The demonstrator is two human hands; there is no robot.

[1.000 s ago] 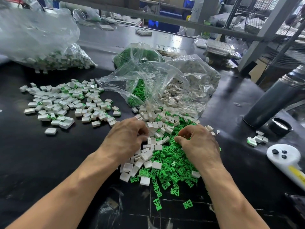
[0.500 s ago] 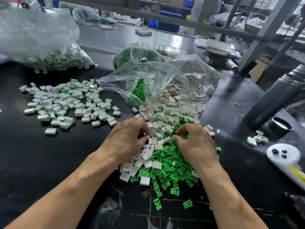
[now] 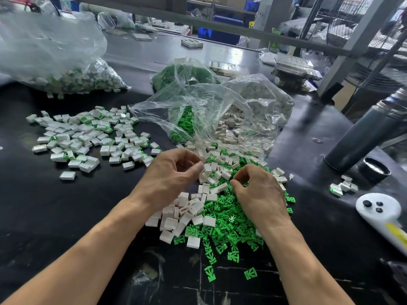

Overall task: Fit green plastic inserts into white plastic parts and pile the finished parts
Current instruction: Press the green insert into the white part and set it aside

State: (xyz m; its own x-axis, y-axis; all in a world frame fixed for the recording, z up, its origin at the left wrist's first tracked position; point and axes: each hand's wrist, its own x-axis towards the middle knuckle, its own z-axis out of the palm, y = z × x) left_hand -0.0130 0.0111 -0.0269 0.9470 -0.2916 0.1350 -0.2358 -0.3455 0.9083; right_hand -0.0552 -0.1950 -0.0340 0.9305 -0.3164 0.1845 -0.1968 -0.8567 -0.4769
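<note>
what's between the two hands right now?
Head view: loose white plastic parts fill the gap between left hand and right hand, with a few green inserts mixed in.

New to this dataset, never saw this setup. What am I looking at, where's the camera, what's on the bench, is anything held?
There is no machine here: a person works with bare hands. The single camera sits on their head, looking forward and down. On the black worktable lies a mixed heap of small white plastic parts and green plastic inserts, spilling from clear plastic bags. To the left is a spread pile of finished white parts with green inside. The left hand and right hand have curled fingers over the heap; whether either pinches a piece cannot be seen.
</note>
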